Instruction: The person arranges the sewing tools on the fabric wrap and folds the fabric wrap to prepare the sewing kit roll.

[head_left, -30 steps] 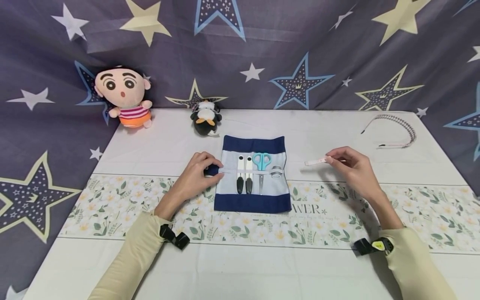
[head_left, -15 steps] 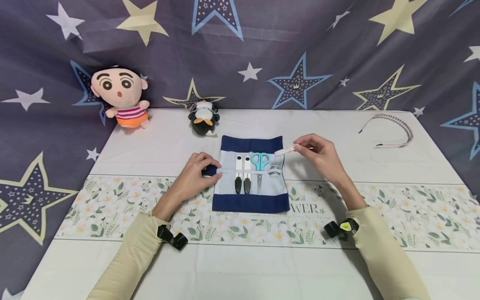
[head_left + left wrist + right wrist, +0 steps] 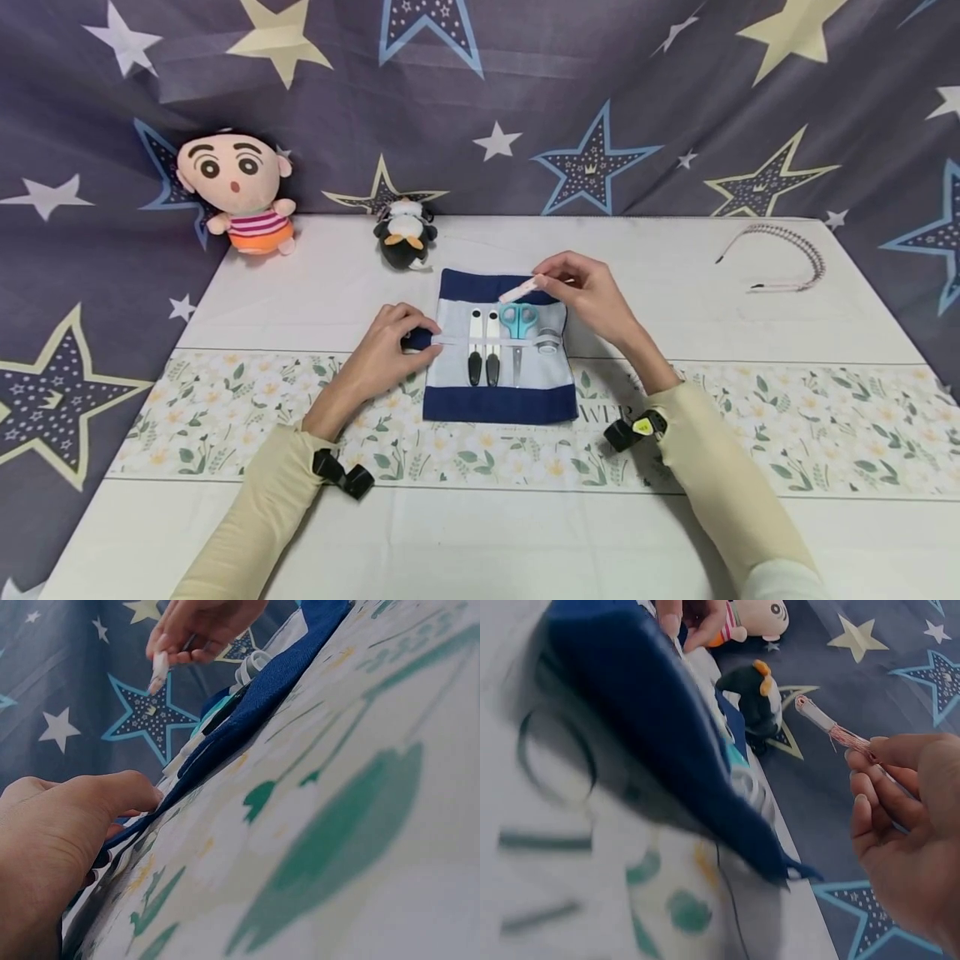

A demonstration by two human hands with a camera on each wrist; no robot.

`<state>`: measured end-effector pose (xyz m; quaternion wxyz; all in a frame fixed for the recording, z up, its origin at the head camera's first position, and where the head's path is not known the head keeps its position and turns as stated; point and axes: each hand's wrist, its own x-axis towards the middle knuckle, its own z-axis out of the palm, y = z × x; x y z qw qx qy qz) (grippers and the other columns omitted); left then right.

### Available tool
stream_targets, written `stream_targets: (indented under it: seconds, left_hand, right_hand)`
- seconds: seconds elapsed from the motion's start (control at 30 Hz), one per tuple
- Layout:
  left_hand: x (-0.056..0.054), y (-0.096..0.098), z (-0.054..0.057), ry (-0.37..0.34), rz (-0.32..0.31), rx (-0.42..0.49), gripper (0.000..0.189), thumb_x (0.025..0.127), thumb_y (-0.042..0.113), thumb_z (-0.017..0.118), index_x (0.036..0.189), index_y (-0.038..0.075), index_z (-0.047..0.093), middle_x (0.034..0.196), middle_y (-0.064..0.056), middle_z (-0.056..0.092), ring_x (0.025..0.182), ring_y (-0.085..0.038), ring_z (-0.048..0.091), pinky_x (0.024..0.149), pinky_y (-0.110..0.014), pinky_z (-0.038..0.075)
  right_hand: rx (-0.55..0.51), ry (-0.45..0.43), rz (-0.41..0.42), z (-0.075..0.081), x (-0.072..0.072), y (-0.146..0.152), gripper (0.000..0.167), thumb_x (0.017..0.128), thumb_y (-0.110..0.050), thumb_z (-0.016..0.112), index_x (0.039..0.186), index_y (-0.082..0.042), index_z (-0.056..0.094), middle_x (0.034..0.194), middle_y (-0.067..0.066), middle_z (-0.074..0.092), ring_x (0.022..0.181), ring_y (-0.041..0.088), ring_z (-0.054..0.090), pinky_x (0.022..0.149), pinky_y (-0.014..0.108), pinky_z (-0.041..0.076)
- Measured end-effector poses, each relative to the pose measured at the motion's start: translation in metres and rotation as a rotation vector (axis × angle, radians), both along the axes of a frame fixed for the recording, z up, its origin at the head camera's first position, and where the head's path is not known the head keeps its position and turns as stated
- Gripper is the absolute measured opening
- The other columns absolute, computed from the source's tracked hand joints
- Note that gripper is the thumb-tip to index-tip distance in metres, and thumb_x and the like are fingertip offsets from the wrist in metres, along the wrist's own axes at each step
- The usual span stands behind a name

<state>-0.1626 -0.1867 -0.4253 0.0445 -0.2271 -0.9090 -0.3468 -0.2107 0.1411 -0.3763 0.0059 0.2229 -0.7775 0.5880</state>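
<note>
An unrolled navy and pale blue tool roll (image 3: 498,403) lies on the table. Under its white elastic band sit two white tools with black ends (image 3: 483,329), scissors with turquoise handles (image 3: 518,315) and a round whitish spool-like piece (image 3: 548,340). At the roll's left edge, my left hand (image 3: 389,343) pinches the cloth between thumb and fingers, as the left wrist view shows closely. My right hand (image 3: 585,292) pinches one end of a pink embroidery floss skein (image 3: 821,720) with a white paper band. The skein is held over the roll's upper part, just above the scissors' handles.
A plush doll (image 3: 235,192) in a striped top and a small penguin plush (image 3: 405,237) are at the back left. A beaded headband (image 3: 806,250) lies at the back right. Star-printed cloth (image 3: 637,67) hangs behind the table.
My right hand has carried the floss skein leftward, from right of the tool roll to over its upper part. My left hand has stayed at the roll's left edge.
</note>
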Motion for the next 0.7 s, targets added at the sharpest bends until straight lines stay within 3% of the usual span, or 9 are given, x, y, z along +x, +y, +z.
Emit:
stream_targets:
  seconds: [0.17, 0.37, 0.47, 0.7]
  left_hand:
    - [-0.001, 0.001, -0.001, 0.004, -0.001, -0.001, 0.021, 0.096, 0.023, 0.077, 0.113, 0.011, 0.074, 0.117, -0.008, 0.06, 0.107, -0.03, 0.048, 0.083, -0.046, 0.043]
    - [-0.001, 0.001, -0.001, 0.004, -0.001, 0.001, 0.021, 0.096, 0.022, 0.077, 0.113, 0.01, 0.074, 0.117, -0.009, 0.06, 0.107, -0.03, 0.047, 0.083, -0.046, 0.043]
    - [-0.001, 0.001, -0.001, 0.006, -0.001, -0.003, 0.021, 0.096, 0.022, 0.077, 0.113, 0.011, 0.074, 0.116, -0.008, 0.06, 0.106, -0.03, 0.047, 0.083, -0.046, 0.042]
    - [-0.001, 0.001, -0.001, -0.007, -0.003, 0.005, 0.02, 0.096, 0.022, 0.077, 0.112, 0.011, 0.074, 0.115, -0.007, 0.059, 0.107, -0.03, 0.046, 0.084, -0.046, 0.041]
  right_hand:
    - [-0.008, -0.032, 0.044, 0.003, -0.002, -0.017, 0.019, 0.102, -0.007, 0.066, 0.113, 0.008, 0.069, 0.098, 0.016, 0.07, 0.084, 0.043, 0.061, 0.07, 0.037, 0.048]
    - [0.013, -0.031, 0.102, 0.001, -0.006, -0.039, 0.013, 0.102, -0.002, 0.065, 0.109, 0.007, 0.07, 0.095, 0.025, 0.067, 0.079, 0.044, 0.058, 0.067, 0.029, 0.046]
    - [0.052, -0.045, 0.139, -0.003, -0.007, -0.049, 0.015, 0.103, -0.003, 0.064, 0.112, 0.007, 0.07, 0.097, 0.027, 0.066, 0.081, 0.044, 0.059, 0.068, 0.031, 0.047]
    - [0.166, -0.067, 0.182, -0.011, -0.006, -0.062, 0.015, 0.105, -0.007, 0.062, 0.114, 0.002, 0.07, 0.099, 0.017, 0.069, 0.085, 0.032, 0.065, 0.075, 0.035, 0.05]
